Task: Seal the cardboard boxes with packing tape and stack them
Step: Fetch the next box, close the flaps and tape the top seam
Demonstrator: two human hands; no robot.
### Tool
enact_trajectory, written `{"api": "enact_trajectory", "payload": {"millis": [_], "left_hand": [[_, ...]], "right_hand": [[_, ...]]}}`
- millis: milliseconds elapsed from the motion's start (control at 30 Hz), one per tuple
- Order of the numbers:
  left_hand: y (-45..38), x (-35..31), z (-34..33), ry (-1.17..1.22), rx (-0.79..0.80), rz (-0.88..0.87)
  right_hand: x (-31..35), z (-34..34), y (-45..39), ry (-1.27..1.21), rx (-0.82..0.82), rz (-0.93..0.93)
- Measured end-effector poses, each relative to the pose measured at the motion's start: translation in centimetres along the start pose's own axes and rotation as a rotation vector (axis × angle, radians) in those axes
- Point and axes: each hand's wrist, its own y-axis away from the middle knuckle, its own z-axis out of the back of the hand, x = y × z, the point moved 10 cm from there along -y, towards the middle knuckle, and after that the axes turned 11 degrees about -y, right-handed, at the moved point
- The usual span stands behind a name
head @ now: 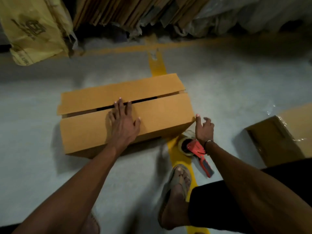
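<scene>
Head view: cardboard box [128,114] on the floor [33,141] at frame centre, top flaps down, dark gap along the seam. Left hand [124,123] flat on the near flap, fingers [120,105] spread, tips at the gap. Right hand [204,130] touches the box's right corner, fingers loosely curled, holding nothing. Red tape dispenser [195,149] lies on the floor below that hand. Second box [278,139] at right edge.

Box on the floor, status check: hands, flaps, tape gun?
Left hand flat on the box, flaps untaped, gap showing. Right hand empty at the box corner. Tape gun lying on the floor.
</scene>
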Motion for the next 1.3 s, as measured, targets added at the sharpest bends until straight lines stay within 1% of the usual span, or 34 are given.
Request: {"api": "enact_trajectory", "payload": {"millis": [67, 133, 200, 267, 333, 400, 533, 600, 733, 833, 900, 1000, 1067, 1200, 1300], "left_hand": [[0.1, -4.7, 0.0, -0.015, -0.020, -0.115], [0.3, -8.2, -0.7, -0.035, -0.025, -0.189], [0.7, -10.3, -2.4, -0.047, 0.010, -0.230], [1.1, -11.0, -4.3, -0.058, 0.036, -0.245], [1.5, -11.0, -5.6, -0.064, 0.037, -0.243], [1.5, -10.8, -6.2, -0.071, 0.029, -0.243], [1.3, -10.6, -6.5, -0.053, 0.024, -0.248], [1.2, -10.6, -6.7, -0.056, 0.028, -0.254], [1.1, -10.6, -6.3, -0.054, 0.044, -0.257], [1.0, -10.7, -5.6, -0.086, 0.102, -0.264], [1.1, -10.6, -4.6, -0.096, 0.149, -0.284], [1.5, -10.1, -2.6, -0.109, 0.212, -0.324], [2.2, -9.7, -0.3, -0.126, 0.222, -0.336], [4.3, -8.9, 6.4, -0.091, 0.156, -0.347], [6.5, -8.1, 11.3, -0.059, 0.111, -0.341]], "right_hand": [[-5.0, 1.7, 0.7, 0.034, -0.043, -0.153], [-9.3, 1.9, 1.1, 0.120, -0.001, -0.252], [-12.6, 1.6, 1.2, 0.171, 0.030, -0.323], [-15.3, 1.5, 1.7, 0.149, 0.013, -0.405], [-17.6, 0.9, 2.4, 0.159, 0.064, -0.465], [-18.8, 0.2, 2.9, 0.202, 0.116, -0.471], [-21.2, -0.7, 1.8, 0.220, 0.126, -0.490], [-19.9, -0.1, 2.4, 0.228, 0.115, -0.528], [-17.5, 2.0, 2.9, 0.322, 0.067, -0.550], [-15.2, 3.4, 3.6, 0.406, 0.105, -0.521], [-13.5, 4.6, 3.8, 0.451, 0.093, -0.462], [-10.2, 6.9, 4.2, 0.424, -0.001, -0.410], [-6.7, 9.5, 4.9, 0.434, -0.059, -0.354], [2.2, 14.5, 6.2, 0.565, -0.063, -0.154], [8.2, 17.9, 7.5, 0.592, -0.048, -0.021]]}}
